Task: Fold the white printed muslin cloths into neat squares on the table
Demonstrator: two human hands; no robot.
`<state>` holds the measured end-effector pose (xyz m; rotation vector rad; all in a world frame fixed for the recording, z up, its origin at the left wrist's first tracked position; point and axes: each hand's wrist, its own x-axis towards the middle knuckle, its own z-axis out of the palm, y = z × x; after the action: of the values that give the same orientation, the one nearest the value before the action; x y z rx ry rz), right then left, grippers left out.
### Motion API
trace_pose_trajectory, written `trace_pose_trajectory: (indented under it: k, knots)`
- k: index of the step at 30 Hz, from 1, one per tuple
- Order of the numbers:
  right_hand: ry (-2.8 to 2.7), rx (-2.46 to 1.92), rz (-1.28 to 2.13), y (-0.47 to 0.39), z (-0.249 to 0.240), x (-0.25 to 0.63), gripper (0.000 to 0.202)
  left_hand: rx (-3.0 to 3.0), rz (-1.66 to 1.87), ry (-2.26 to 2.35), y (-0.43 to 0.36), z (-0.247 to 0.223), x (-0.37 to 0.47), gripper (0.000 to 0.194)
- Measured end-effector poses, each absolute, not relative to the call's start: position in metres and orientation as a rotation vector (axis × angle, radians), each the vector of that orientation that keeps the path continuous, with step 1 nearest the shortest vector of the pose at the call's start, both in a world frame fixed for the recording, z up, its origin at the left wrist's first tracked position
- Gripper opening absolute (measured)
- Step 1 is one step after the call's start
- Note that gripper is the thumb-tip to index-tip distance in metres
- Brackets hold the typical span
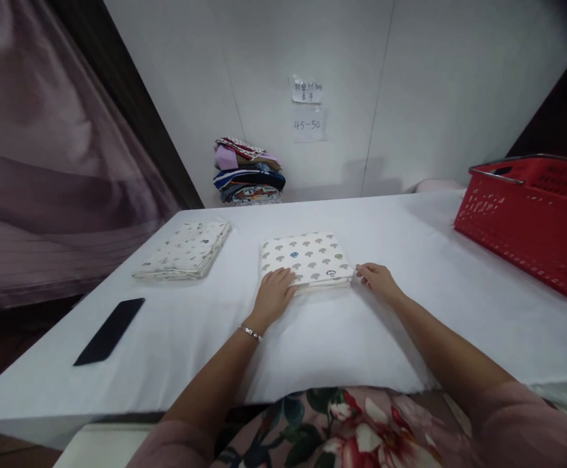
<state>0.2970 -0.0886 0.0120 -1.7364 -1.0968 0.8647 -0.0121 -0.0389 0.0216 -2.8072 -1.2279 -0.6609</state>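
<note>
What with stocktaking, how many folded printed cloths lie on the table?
2: one mushroom-print cloth at the left hand, another folded cloth farther left. Layers could hide others.

Red basket (pixel 527 224), mauve drape (pixel 44 162), wall signs (pixel 308 125) — handwritten

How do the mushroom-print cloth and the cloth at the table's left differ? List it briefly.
The mushroom-print cloth has larger, mostly grey motifs in rows; the left cloth has smaller, scattered ones. The mushroom-print cloth has the left hand on it and the right hand at its corner; the left cloth has no hand on it. Both are whitish, folded and on the table.
</note>
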Motion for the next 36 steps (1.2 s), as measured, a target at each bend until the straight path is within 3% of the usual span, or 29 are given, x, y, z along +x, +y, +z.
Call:
trace_pose_trajectory:
  k: [4,13,29,36]
  knots:
    - [-1.111,-1.793,0.938,-0.083,0.018,0.285,0.043,-2.815,-0.683,-1.210,-0.036,0.019,-0.011,0.031]
    - [-1.061,-1.632,1.008,-0.073,0.031,0.280,0.033,-2.803,-0.796,-1.205,-0.031,0.007,-0.015,0.032]
    - [-1.142,-1.870,1.285,-0.073,0.017,0.279,0.034,-2.821,-0.719,-1.175,-0.039,0.017,-0.032,0.032]
    - [-1.276,-1.908,1.180,-0.077,0.017,0.278,0.030,-2.846,-0.655,-1.089,-0.039,0.006,-0.047,0.033]
